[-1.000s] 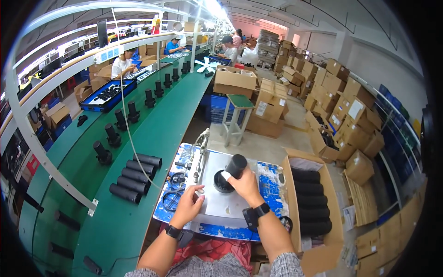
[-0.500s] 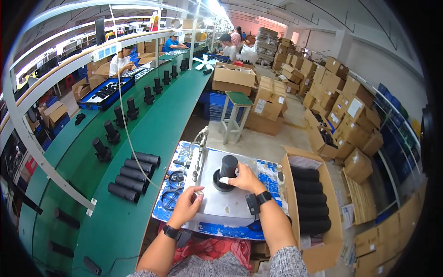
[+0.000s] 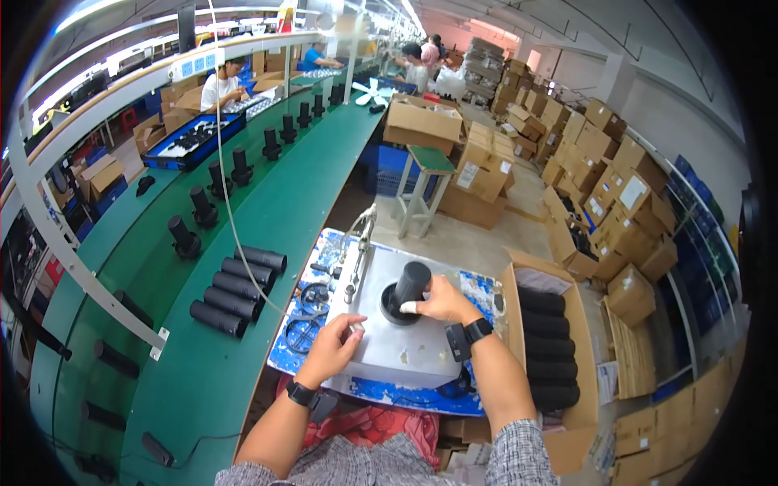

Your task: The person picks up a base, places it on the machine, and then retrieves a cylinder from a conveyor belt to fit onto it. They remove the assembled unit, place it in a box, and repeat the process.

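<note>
A black cylinder (image 3: 416,277) leans to the right, its lower end inside a round black ring (image 3: 397,314) on a silver metal box (image 3: 405,356). My right hand (image 3: 444,300) is closed round its lower right side, with a white covering on the thumb tip. To the left of the ring, my left hand (image 3: 336,347) hovers over the edge of the metal box. Its thumb and forefinger are pinched together at a small white spot, and I cannot tell what that is. A metal lever fixture (image 3: 354,271) stands just beyond this hand.
Several black tubes (image 3: 235,292) lie on the green conveyor table (image 3: 267,212) at left, with upright black parts (image 3: 185,236) in a row behind. Black wheel-shaped parts (image 3: 303,333) lie beside the box. An open carton (image 3: 585,356) of black rolls stands at right. Co-workers (image 3: 220,87) sit farther off.
The cylinder has gone from nearly upright to leaning right, with my right hand still on it. My left thumb and forefinger have drawn closer together. The whole view has shifted a little.
</note>
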Demonstrator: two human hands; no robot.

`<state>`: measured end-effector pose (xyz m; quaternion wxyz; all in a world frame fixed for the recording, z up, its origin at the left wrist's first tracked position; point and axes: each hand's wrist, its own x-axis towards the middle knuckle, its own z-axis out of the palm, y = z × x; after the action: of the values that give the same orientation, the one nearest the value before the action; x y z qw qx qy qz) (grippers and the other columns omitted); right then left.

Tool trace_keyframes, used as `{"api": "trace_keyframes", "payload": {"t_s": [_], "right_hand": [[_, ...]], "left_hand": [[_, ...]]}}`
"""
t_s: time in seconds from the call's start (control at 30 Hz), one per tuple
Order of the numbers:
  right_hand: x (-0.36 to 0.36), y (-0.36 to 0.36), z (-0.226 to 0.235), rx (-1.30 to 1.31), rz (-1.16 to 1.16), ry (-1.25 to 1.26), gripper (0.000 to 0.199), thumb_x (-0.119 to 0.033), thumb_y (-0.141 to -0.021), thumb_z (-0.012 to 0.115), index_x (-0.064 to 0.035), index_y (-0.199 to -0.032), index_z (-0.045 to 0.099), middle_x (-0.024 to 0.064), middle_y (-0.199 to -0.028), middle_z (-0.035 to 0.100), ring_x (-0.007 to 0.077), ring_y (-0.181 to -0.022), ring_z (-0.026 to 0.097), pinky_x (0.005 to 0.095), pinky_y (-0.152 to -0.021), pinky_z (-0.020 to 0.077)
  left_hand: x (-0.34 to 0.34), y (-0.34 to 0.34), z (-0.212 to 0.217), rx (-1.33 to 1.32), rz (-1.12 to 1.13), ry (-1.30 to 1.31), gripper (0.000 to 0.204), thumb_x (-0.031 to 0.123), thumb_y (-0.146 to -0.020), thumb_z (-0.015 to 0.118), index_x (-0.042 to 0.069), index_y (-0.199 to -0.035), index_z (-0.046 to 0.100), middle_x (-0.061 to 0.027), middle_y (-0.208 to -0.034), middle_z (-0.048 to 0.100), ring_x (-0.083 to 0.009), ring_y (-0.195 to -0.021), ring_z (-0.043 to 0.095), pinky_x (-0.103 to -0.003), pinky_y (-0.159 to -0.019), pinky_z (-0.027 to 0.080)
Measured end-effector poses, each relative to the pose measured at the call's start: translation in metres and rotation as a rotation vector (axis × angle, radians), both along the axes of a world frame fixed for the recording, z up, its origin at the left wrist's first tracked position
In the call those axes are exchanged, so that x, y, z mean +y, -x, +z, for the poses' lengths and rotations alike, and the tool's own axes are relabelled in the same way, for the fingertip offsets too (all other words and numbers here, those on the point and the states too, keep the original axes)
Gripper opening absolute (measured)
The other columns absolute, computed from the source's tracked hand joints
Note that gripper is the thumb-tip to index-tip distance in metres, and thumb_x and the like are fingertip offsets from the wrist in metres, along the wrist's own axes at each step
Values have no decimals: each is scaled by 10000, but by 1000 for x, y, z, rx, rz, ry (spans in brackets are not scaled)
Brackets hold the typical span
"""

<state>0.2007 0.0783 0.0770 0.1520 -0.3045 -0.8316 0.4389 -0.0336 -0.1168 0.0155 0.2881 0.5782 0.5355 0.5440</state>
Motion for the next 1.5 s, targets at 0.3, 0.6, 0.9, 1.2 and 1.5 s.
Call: {"api": "trace_keyframes", "payload": {"t_s": [0.3, 0.6, 0.9, 1.2, 1.5], "right_hand": [[-28, 3, -27, 53, -342, -410, 594, -235, -791, 909, -19, -1294, 677, 229, -1212, 757, 336, -1142, 743, 425, -997, 575], [-44, 12, -24, 112, -461, -339, 590, -278, -771, 926, -16, -1250, 703, 217, -1114, 755, 389, -1049, 736, 477, -937, 594], [-46, 11, -34, 150, -506, -426, 595, -334, -760, 961, -13, -1202, 726, 199, -1091, 761, 351, -1010, 750, 439, -916, 595], [-53, 20, -35, 137, -521, -436, 565, -316, -774, 946, -16, -1199, 726, 203, -1101, 769, 363, -1005, 756, 451, -918, 599], [-47, 12, -27, 127, -541, -419, 523, -250, -805, 893, -25, -1235, 698, 195, -1111, 756, 390, -1027, 724, 473, -935, 589]], "left_hand": [[-4, -4, 1, 37, -15, 1, 283, 92, -1028, 696, 41, -1306, 708, 10, -898, 603, -73, -744, 529, -247, -677, 456], [-3, 3, 0, -21, -21, 25, 255, 105, -1034, 702, 37, -1279, 711, 13, -911, 606, -57, -755, 534, -240, -687, 457], [109, 101, -4, 535, 314, -135, 206, 112, -1027, 631, 43, -1198, 723, -155, -1082, 709, -324, -924, 709, -418, -834, 572], [169, 158, -65, 1028, 69, 408, 247, 227, -1027, 643, 65, -1194, 723, -193, -1281, 690, -406, -1094, 718, -545, -932, 576], [37, 64, 40, 178, 364, -303, 240, 68, -993, 657, 33, -1213, 746, -195, -1275, 666, -354, -1101, 698, -434, -896, 568]]}}
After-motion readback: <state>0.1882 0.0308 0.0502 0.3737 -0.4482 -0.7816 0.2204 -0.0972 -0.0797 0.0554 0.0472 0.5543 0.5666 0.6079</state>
